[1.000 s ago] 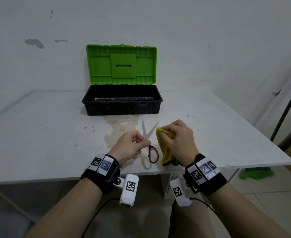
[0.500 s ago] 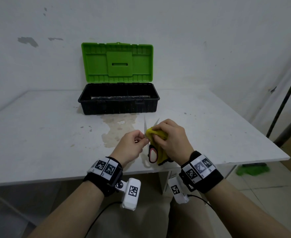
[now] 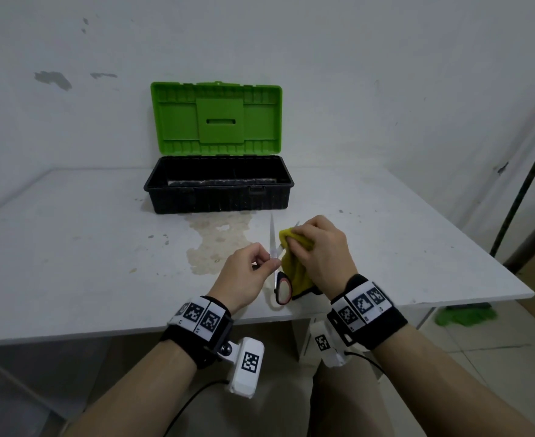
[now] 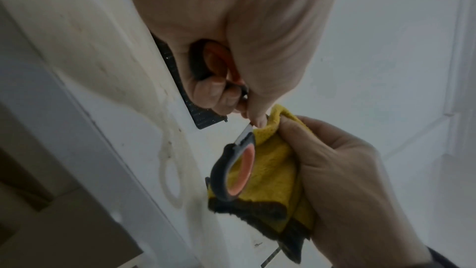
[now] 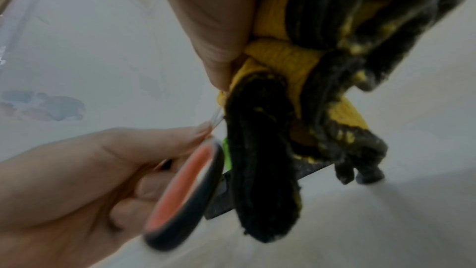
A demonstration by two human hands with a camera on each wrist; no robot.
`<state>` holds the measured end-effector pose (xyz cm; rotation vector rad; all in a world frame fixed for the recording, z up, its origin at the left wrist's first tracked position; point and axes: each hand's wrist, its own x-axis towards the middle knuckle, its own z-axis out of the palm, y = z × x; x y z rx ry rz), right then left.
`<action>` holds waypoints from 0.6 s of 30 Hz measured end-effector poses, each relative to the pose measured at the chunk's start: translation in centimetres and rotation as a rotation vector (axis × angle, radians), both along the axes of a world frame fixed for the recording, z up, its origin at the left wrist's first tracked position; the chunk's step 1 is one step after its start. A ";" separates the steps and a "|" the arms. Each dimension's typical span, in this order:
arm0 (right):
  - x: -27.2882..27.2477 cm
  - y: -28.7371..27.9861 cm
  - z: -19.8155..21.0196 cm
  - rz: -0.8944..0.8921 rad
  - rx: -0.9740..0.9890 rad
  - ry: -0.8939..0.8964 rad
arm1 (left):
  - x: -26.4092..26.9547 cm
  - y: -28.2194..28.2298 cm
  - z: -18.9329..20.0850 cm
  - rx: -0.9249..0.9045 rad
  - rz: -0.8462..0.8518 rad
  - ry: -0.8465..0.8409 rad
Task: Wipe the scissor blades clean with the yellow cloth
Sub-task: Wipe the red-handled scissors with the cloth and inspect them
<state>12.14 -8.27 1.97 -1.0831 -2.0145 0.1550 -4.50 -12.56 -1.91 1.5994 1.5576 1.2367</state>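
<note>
The scissors, with black and red handles, are spread open above the table, blades pointing away from me. My left hand grips them near the pivot, with one handle loop inside its curled fingers. The left blade is bare. My right hand pinches the yellow cloth around the right blade, and only that blade's tip pokes out. The cloth's dark-edged tail hangs beside the free handle loop.
An open toolbox, black with a green lid, stands behind the hands near the wall. A dried stain lies on the white table between them. The table's front edge is just below my wrists. A dark pole leans at right.
The right hand brought the cloth from beside the scissors onto the right blade and slid it toward the tip. The left hand kept its hold on the scissors.
</note>
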 end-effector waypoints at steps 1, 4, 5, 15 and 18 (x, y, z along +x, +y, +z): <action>0.3 0.5 0.5 -0.037 -0.013 0.023 | 0.0 -0.1 -0.1 -0.020 -0.005 -0.011; 1.4 1.7 1.8 -0.142 -0.041 0.100 | 0.0 -0.1 -0.6 -0.093 0.001 -0.060; 1.8 1.7 1.9 -0.152 -0.027 0.116 | 0.0 0.0 -0.6 -0.113 0.005 -0.071; 0.4 -1.2 -1.4 0.041 -0.063 -0.022 | 0.4 0.2 -0.3 -0.081 -0.040 0.001; 0.6 -0.6 -1.0 -0.001 -0.068 0.014 | 0.1 0.1 -0.2 -0.071 -0.050 0.006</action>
